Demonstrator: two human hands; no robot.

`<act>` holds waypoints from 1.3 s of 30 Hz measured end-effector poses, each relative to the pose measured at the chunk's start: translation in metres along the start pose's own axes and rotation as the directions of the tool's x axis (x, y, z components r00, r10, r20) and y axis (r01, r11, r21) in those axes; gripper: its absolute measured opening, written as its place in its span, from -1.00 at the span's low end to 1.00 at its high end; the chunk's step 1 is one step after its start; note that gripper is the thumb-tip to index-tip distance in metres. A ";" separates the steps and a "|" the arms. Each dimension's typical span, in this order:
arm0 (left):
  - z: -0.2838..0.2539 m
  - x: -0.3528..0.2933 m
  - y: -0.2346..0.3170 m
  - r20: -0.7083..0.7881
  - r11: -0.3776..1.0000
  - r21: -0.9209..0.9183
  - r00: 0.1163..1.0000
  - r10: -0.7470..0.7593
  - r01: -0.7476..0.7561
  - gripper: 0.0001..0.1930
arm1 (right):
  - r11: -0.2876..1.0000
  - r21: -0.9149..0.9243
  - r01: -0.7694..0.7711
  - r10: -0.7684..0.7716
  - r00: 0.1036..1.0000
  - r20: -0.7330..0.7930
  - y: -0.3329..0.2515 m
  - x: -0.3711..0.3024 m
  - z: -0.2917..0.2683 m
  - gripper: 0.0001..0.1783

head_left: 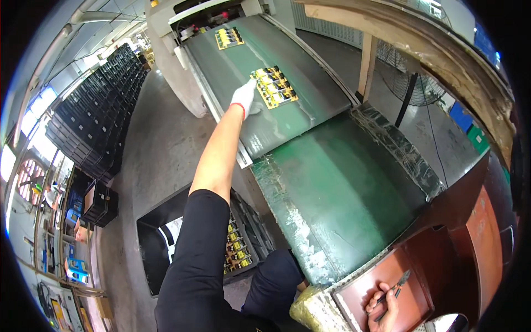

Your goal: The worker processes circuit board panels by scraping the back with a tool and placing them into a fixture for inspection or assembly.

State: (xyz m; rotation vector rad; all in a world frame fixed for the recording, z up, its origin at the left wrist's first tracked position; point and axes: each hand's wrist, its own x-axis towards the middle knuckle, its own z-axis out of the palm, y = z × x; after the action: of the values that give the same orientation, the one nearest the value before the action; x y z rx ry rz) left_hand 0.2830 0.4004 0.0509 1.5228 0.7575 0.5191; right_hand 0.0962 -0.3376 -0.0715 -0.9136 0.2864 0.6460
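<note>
The circuit board (275,87) is apparently being collected by the left hand (243,97), whose closure cannot be told; pliers (403,280) are gripped in the right hand (389,307); level lifting seems required.

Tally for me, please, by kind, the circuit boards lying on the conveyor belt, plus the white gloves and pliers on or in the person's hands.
Circuit boards on the conveyor belt: 2 (near board, far board)
White glove, left hand: 1
Pliers, right hand: 1
Total: 4
</note>
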 end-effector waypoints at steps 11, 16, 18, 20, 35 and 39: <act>0.034 0.035 0.034 -0.146 0.931 -0.344 0.972 -0.185 0.126 -0.39 | 0.996 -0.084 0.004 -0.011 0.996 -0.092 -0.007 0.003 0.023 -0.50; 0.039 0.031 0.020 -0.180 0.810 -0.571 0.942 -0.282 0.133 -0.42 | 0.990 -0.138 0.026 -0.034 0.998 -0.050 -0.011 0.005 0.029 -0.49; 0.040 0.048 0.004 -0.154 0.855 -0.507 0.966 -0.210 0.105 -0.43 | 0.990 -0.139 0.028 -0.033 0.999 -0.039 -0.010 0.006 0.027 -0.50; 0.047 0.056 -0.004 -0.081 0.927 -0.375 0.994 -0.069 0.034 -0.45 | 0.993 -0.119 0.021 -0.023 1.000 -0.013 -0.008 0.009 0.017 -0.48; 0.154 -0.098 -0.093 -0.118 0.801 -0.578 0.987 0.108 -0.157 -0.54 | 0.987 -0.107 0.117 -0.122 0.992 -0.037 -0.002 0.005 0.005 -0.51; 0.142 -0.213 -0.113 0.205 0.700 -0.713 0.965 0.162 0.034 -0.60 | 0.972 -0.148 0.185 -0.188 0.982 -0.010 0.004 0.001 0.000 -0.55</act>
State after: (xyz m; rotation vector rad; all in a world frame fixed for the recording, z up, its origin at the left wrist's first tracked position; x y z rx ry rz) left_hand 0.2231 0.1461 -0.0511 0.8472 0.2334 0.5703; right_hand 0.0941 -0.3357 -0.0746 -1.0762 0.1729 0.4868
